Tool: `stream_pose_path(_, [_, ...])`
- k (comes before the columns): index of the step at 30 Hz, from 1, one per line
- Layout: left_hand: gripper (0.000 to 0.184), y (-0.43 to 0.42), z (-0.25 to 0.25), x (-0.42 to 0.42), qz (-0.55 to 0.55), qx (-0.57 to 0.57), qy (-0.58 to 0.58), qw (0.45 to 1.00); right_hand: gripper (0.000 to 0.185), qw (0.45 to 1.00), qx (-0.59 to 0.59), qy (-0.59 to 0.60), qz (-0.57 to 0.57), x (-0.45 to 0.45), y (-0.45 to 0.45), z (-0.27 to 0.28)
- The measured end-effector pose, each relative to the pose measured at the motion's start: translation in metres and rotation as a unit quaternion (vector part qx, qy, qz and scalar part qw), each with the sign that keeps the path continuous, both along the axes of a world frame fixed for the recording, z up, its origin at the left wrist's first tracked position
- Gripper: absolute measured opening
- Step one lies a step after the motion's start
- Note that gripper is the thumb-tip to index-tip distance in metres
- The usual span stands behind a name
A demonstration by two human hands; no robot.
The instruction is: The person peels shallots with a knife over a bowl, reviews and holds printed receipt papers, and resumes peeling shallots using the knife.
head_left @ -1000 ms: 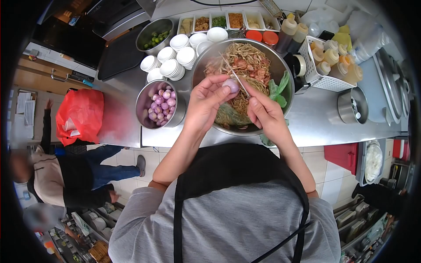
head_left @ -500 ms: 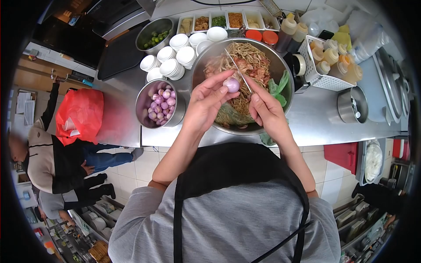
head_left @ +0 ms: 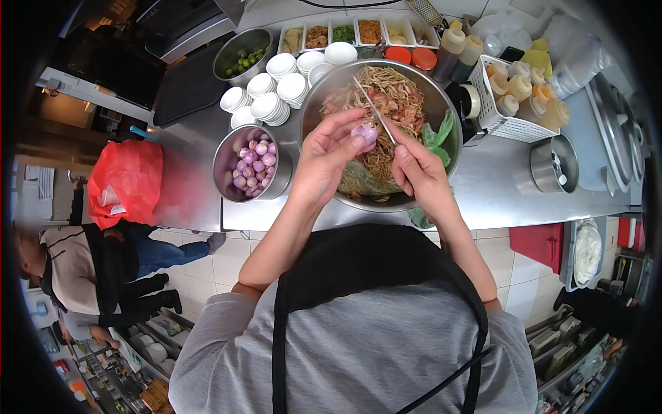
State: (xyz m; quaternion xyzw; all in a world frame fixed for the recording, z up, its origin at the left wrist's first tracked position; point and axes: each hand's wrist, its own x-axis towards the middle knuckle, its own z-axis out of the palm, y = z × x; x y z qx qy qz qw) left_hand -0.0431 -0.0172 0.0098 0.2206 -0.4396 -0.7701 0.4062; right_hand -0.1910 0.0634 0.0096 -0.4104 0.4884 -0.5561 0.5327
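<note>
Between the fingertips of my left hand (head_left: 325, 148) is a purple shallot (head_left: 365, 134), held over a large steel bowl (head_left: 308, 103). My right hand (head_left: 420, 165) grips a knife (head_left: 374, 105), its blade slanting up and to the left close beside the shallot; the handle is mostly hidden in my fingers. Roots, reddish peelings (head_left: 407, 110) and a green plastic bag (head_left: 438, 141) lie in the bowl. To the left, a smaller steel pot (head_left: 222, 162) holds several purple shallots (head_left: 254, 165).
Stacked white cups (head_left: 271, 107) and a bowl of green limes (head_left: 245, 62) stand behind the pot. A red plastic bag (head_left: 131, 176) sits far left. At right are a white basket (head_left: 514, 123) of sauce bottles and a small steel pot (head_left: 545, 165). People (head_left: 76, 269) stand beyond the left end.
The shallot has turned in my left fingers, showing a paler, streaked side. My right hand and the knife stay nearly in place. A person at far left has lowered a raised arm.
</note>
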Motion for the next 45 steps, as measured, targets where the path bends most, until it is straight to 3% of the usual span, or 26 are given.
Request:
stream_pose_path(25, [0.028,-0.013,-0.015,0.005,-0.013,0.12,0.065,0.99,0.04,0.992,-0.003,0.102,-0.072,-0.007,-0.01,-0.011])
stream_pose_path(31, [0.028,-0.012,-0.018,0.004,-0.023,0.101,0.054,0.993,0.047,0.995,-0.011,0.062,0.071,0.005,-0.004,0.004])
stream_pose_path(39, [0.031,-0.011,-0.016,0.004,-0.032,0.076,0.03,0.996,0.044,0.997,0.025,0.038,0.064,-0.004,-0.006,-0.002])
stream_pose_path(45, [0.03,-0.011,-0.015,0.003,-0.024,0.057,0.025,0.998,0.04,0.995,-0.034,0.063,0.067,0.004,-0.002,0.004])
